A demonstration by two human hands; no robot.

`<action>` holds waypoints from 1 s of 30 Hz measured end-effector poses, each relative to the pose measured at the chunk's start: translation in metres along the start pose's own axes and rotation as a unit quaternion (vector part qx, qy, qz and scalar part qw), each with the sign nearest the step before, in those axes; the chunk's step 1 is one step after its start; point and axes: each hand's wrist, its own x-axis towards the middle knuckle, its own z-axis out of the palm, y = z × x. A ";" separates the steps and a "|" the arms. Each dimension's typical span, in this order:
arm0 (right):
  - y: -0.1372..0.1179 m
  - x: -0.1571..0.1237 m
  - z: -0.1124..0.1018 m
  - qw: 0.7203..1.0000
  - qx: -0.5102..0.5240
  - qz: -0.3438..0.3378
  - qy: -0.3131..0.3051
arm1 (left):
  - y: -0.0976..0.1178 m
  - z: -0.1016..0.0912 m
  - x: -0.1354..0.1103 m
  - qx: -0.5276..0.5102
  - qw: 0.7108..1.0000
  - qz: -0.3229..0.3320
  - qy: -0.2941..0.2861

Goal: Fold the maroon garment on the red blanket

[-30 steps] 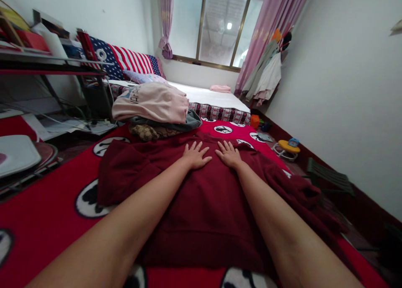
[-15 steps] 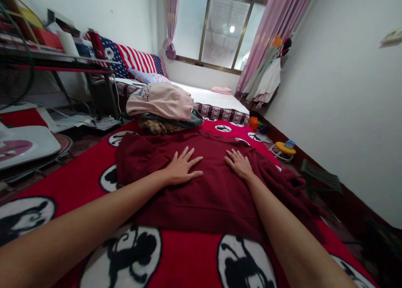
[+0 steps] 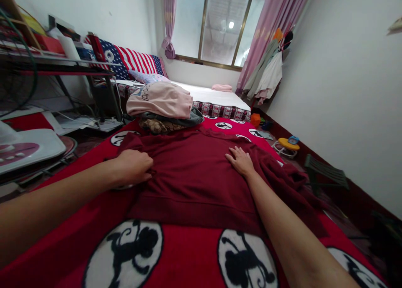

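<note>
A dark red sweatshirt [image 3: 194, 171] lies spread on the red blanket [image 3: 188, 254], its hem towards me and its neckline at the far side. My left hand [image 3: 133, 166] is closed on the sweatshirt's left edge, with creases running from the fingers across the cloth. My right hand [image 3: 241, 160] rests flat on the right part of the body, fingers a little apart. The sleeve on the right trails over the blanket in loose folds. Most of the sleeve on the left is hidden behind my left hand and forearm.
Just beyond the sweatshirt sits a pile of folded clothes, a pink garment [image 3: 163, 99] on top. A cluttered desk [image 3: 63, 66] and a white chair seat [image 3: 31, 147] stand at left. At right are a yellow stool [image 3: 287, 144] and a dark green folding stool [image 3: 325, 171].
My left hand has moved left from the middle of the sweatshirt to its edge and closed on the cloth. My right hand stays flat in nearly the same place.
</note>
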 end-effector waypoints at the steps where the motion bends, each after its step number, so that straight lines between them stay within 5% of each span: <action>1: -0.001 0.000 0.000 1.000 -0.002 0.001 0.001 | 0.010 -0.009 0.005 0.018 1.000 0.002 -0.013; 5: -0.002 -0.001 -0.001 1.000 -0.002 -0.004 0.004 | 0.080 -0.016 0.022 -0.057 0.994 0.087 0.045; 8: 0.000 -0.003 -0.003 0.999 -0.015 0.041 0.023 | 0.128 0.013 0.026 -0.161 0.954 0.247 0.046; 10: 0.001 -0.004 -0.004 0.991 -0.026 0.123 0.056 | 0.145 0.036 0.026 -0.176 0.938 0.299 0.020; 13: 0.003 -0.004 -0.005 0.974 -0.029 0.211 0.082 | 0.152 0.058 0.026 -0.155 0.939 0.306 -0.009; 18: 0.002 -0.002 -0.007 0.977 -0.042 0.209 0.014 | 0.148 0.059 0.027 -0.145 0.940 0.309 -0.015; 24: 0.015 -0.040 -0.032 0.990 -0.078 0.030 -0.113 | 0.150 0.058 0.026 -0.137 0.941 0.310 -0.013; 30: 0.033 -0.143 -0.048 0.988 -0.092 -0.119 0.021 | 0.153 0.058 0.024 -0.132 0.946 0.295 -0.015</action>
